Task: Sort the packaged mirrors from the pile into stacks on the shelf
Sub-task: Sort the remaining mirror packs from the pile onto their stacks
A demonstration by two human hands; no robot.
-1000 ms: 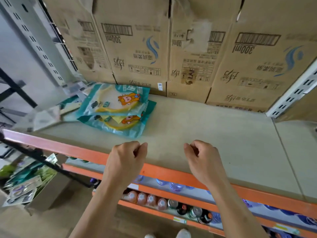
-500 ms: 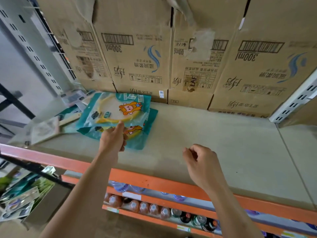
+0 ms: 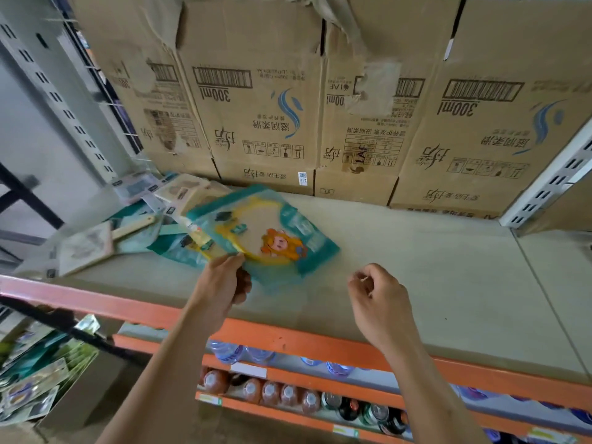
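Head view: the left hand (image 3: pixel 221 286) grips the near corner of a teal packaged mirror (image 3: pixel 272 229), held tilted over the shelf (image 3: pixel 448 267). The right hand (image 3: pixel 379 302) hovers above the shelf's front edge, fingers curled, holding nothing.

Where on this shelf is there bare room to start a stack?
Bare board runs from the teal pack in the left hand rightward to the white upright, between the cardboard boxes and the orange rail. The right hand hovers over its front. Left end is crowded with loose packs.
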